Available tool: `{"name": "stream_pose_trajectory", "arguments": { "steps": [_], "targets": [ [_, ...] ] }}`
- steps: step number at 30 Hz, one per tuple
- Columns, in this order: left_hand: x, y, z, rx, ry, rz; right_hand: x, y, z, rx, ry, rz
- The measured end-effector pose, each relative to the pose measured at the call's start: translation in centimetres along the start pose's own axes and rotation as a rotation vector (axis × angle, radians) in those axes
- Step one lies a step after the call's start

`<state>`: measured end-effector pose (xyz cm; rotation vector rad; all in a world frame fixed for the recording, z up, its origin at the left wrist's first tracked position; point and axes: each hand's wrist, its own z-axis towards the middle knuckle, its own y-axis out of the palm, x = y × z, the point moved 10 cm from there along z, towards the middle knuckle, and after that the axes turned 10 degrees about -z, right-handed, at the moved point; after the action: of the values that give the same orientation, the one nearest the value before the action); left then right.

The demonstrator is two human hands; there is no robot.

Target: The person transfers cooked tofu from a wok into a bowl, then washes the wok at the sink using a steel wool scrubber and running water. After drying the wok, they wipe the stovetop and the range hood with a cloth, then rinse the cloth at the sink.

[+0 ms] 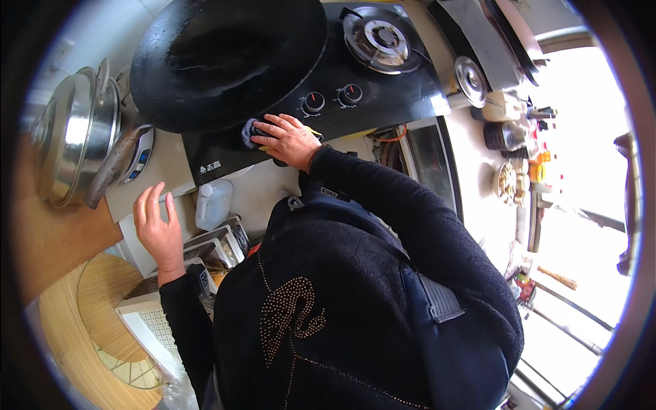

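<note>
My right hand point(288, 138) lies flat over a blue-grey cloth point(248, 134) with a bit of yellow showing at its edges. Hand and cloth rest on the front part of a black glass gas cooktop point(241, 154), just below the rim of a large black wok point(241, 97). To the right of the hand are two control knobs point(313, 102). My left hand point(158, 225) is raised in front of the counter edge, fingers apart and holding nothing. A clear plastic jug point(214, 204) stands below, between the two hands.
A lidded steel pot point(77, 138) stands at the left, beside a long dark object point(115, 166) and a device with a blue display point(139, 163). An uncovered burner point(385, 38) is at the back right. Bottles and jars point(505, 136) line the right-hand counter by the window.
</note>
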<state>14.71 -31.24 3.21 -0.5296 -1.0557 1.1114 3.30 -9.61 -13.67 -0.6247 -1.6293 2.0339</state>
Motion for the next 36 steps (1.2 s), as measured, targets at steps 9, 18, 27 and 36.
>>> {"name": "stream_pose_trajectory", "arguments": {
  "steps": [9,18,27,36],
  "targets": [
    [3.7,5.9,-2.9,-0.089,-0.073,-0.180,10.8,-3.7,-11.0,0.033,0.314,-0.109],
    [11.0,12.7,-3.3,-0.158,-0.076,-0.217,29.0,-7.2,-25.5,0.062,0.689,-0.328],
    [22.3,21.8,0.0,-0.238,-0.062,-0.319,36.8,-8.5,-26.7,0.228,0.776,-0.293],
    [24.5,23.0,0.6,-0.263,-0.126,-0.250,29.1,-7.6,-18.4,-0.032,0.460,0.773]
  ]
}}
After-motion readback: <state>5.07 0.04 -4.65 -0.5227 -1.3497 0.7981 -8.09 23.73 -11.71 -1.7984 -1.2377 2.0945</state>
